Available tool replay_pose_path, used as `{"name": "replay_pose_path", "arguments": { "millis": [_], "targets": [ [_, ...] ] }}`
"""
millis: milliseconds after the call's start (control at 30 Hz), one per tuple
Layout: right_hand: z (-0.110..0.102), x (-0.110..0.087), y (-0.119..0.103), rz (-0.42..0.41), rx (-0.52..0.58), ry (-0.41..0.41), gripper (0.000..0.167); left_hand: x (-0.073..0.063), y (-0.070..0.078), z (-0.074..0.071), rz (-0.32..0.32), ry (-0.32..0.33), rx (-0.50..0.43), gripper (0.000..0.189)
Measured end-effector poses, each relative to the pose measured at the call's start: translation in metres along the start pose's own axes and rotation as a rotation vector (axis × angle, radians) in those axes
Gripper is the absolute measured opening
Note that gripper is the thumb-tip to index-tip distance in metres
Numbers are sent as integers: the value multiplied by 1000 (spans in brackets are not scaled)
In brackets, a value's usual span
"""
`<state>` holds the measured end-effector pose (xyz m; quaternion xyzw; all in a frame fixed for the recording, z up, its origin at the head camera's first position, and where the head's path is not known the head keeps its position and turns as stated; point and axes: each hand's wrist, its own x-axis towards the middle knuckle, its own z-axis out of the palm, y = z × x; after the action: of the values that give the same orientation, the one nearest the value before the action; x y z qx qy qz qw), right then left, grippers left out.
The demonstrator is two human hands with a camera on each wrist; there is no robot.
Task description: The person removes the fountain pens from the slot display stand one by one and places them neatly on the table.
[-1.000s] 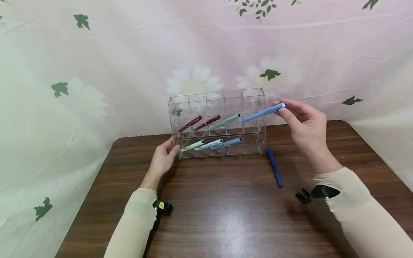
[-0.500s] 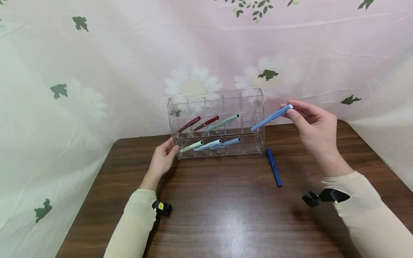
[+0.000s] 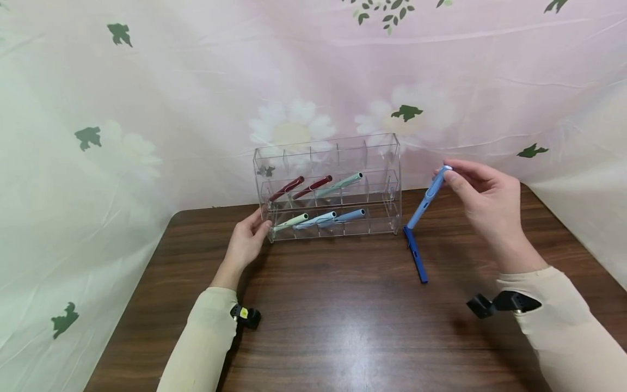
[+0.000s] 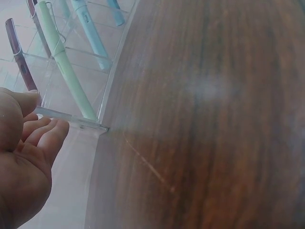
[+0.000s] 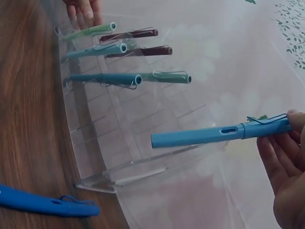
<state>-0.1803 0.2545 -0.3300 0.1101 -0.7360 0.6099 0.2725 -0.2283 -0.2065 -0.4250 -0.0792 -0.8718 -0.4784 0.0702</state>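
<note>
My right hand (image 3: 492, 209) pinches a light blue pen (image 3: 427, 198) near its cap end, held to the right of the rack and tilted downward. In the right wrist view that pen (image 5: 200, 137) is apart from the clear rack (image 5: 138, 176). My left hand (image 3: 246, 239) grips the left end of the clear acrylic pen rack (image 3: 398, 188), thumb in front. On the tabletop lies a dark blue pen (image 3: 416, 257). The rack's upper tier bears two dark red pens (image 3: 288, 188) and a mint green pen (image 3: 342, 185).
The lower tier bears a pale green pen (image 3: 292, 222), a pale blue pen (image 3: 317, 220) and a mid-blue pen (image 3: 349, 215). The brown wooden table (image 3: 313, 310) extends in front of the rack. A flowered cloth (image 3: 210, 98) hangs behind.
My right hand has drawn the light blue pen away from the rack's upper tier to the right, and its lower end has swung down. My left hand stays on the rack.
</note>
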Motion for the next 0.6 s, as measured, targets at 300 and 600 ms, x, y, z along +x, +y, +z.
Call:
{"name": "replay_pose_path", "arguments": {
  "millis": [300,600],
  "targets": [
    [-5,-3,17,36,-153,-1,29,0,0,1,7,3,0,51],
    [-8,-6,38,98,-221,-6,30,0,1,0,4,2,4,52]
  ]
}}
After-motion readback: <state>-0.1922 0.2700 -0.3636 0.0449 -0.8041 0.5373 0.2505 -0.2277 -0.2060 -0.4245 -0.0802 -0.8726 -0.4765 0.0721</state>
